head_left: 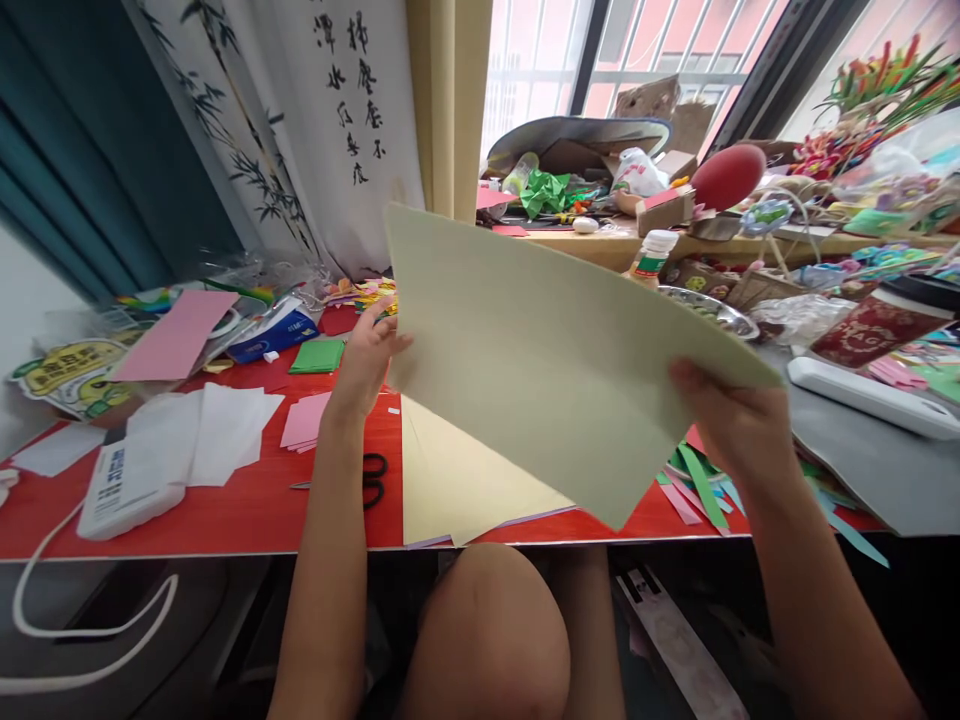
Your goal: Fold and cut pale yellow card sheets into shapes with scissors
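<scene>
Before a barred window [541, 62], your right hand [741, 425] pinched a pale sheet [525, 345] above the red tabletop [244, 520]; whether your left hand [364, 362] gripped it, I couldn't tell.

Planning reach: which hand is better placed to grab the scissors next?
Probably the left hand: its forearm overlaps the scissors in view, while the right hand grips the raised sheet at its right end.

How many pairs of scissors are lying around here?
1 in view: the black-handled scissors on the red tabletop, partly hidden by the left forearm. More may be hidden, for instance behind the large pale sheet in the right hand.
</scene>
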`<state>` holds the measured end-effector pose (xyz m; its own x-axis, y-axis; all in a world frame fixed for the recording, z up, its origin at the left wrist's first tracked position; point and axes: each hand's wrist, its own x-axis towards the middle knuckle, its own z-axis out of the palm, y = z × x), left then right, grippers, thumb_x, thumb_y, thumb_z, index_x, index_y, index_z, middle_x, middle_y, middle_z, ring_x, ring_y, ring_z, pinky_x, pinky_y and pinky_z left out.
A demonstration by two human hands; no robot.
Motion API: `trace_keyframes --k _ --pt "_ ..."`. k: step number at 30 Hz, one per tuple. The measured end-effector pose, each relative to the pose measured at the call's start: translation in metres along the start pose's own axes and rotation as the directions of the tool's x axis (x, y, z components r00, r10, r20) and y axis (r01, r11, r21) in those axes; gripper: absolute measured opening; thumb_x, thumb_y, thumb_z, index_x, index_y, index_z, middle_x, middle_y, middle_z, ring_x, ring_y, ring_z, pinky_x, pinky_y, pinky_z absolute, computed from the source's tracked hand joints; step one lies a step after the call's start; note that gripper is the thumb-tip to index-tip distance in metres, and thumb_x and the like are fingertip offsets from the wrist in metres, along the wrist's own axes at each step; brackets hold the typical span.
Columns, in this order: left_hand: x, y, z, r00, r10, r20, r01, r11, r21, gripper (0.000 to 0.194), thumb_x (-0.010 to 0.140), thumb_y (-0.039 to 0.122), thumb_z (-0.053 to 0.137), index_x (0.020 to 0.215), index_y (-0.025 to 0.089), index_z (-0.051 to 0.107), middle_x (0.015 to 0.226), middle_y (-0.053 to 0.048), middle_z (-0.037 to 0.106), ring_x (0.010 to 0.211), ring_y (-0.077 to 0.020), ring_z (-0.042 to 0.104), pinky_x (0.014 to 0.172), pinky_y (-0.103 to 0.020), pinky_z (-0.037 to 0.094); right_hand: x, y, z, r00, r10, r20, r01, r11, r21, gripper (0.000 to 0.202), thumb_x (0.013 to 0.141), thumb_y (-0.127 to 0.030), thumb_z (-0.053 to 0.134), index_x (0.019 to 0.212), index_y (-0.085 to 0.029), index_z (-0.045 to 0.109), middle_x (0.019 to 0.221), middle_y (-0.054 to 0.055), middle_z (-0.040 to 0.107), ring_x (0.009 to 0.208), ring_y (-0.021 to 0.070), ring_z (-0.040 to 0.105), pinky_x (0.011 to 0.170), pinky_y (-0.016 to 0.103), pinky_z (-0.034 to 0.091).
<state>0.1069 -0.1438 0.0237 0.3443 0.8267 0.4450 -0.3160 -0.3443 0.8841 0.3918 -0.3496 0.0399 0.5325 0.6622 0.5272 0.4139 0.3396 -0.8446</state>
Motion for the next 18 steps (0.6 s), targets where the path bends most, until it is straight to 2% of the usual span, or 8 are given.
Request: trace_keyframes --k 4,8,10,13,16,18 --pt "-0.007 0.005 0.005 0.997 0.062 -0.041 -0.064 0.997 -0.048 0.038 0.070 0.027 0.066 0.106 0.021 0.057 0.111 -0.006 0.062 0.105 -0.0228 0.057 0.090 -0.037 0.045 0.013 -0.019 0.009 0.988 -0.123 -0.089 0.131 0.987 0.093 0.019 0.071 -0.030 0.066 0.090 -0.026 0.067 0.091 0.003 0.066 0.094 0.0215 0.059 0.080 0.038 0.048" --pt "-0.009 0.004 0.009 0.987 0.133 -0.091 -0.137 0.990 -0.045 0.031 0.070 0.022 0.064 0.101 0.023 0.060 0.111 -0.003 0.063 0.107 -0.0208 0.056 0.093 -0.035 0.044 0.014 -0.021 0.026 0.990 -0.128 -0.062 0.136 0.978 0.159 0.023 0.075 -0.029 0.062 0.098 -0.031 0.065 0.100 0.002 0.066 0.103 0.0246 0.056 0.082 0.043 0.049" --pt "-0.010 0.002 0.008 0.989 0.130 -0.073 -0.135 0.988 -0.069 0.032 0.071 0.021 0.062 0.103 0.023 0.060 0.112 -0.003 0.062 0.108 -0.0207 0.055 0.093 -0.035 0.043 0.015 -0.013 0.034 0.995 -0.094 -0.030 0.099 0.974 0.203 0.025 0.076 -0.028 0.061 0.100 -0.030 0.063 0.101 0.003 0.066 0.100 0.0233 0.058 0.080 0.041 0.049" --pt "-0.012 -0.003 0.005 0.996 0.064 -0.060 -0.070 0.993 -0.094 0.033 0.071 0.020 0.059 0.104 0.021 0.060 0.106 -0.004 0.065 0.105 -0.0210 0.057 0.090 -0.035 0.044 0.015 0.007 0.041 0.996 -0.006 0.092 -0.018 0.967 0.254 0.030 0.073 -0.029 0.064 0.103 -0.024 0.062 0.096 0.004 0.066 0.091 0.0226 0.061 0.077 0.041 0.050" --pt "-0.012 -0.013 0.002 0.997 -0.039 -0.072 0.033 0.997 -0.071 0.035 0.067 0.018 0.058 0.102 0.019 0.061 0.099 -0.003 0.067 0.098 -0.0214 0.060 0.085 -0.036 0.046 0.011 0.028 0.045 0.975 0.118 0.191 -0.157 0.966 0.205 0.032 0.069 -0.031 0.067 0.100 -0.023 0.063 0.099 0.004 0.066 0.094 0.0236 0.060 0.080 0.042 0.048" --pt "-0.010 -0.021 0.001 0.990 -0.111 -0.081 0.108 0.993 -0.050 0.036 0.064 0.017 0.058 0.100 0.018 0.061 0.095 -0.004 0.068 0.093 -0.0220 0.062 0.082 -0.037 0.047 0.007 0.038 0.047 0.967 0.176 0.185 -0.205 0.967 0.152 0.029 0.070 -0.033 0.066 0.097 -0.023 0.063 0.100 0.004 0.066 0.096 0.0236 0.059 0.082 0.041 0.047"
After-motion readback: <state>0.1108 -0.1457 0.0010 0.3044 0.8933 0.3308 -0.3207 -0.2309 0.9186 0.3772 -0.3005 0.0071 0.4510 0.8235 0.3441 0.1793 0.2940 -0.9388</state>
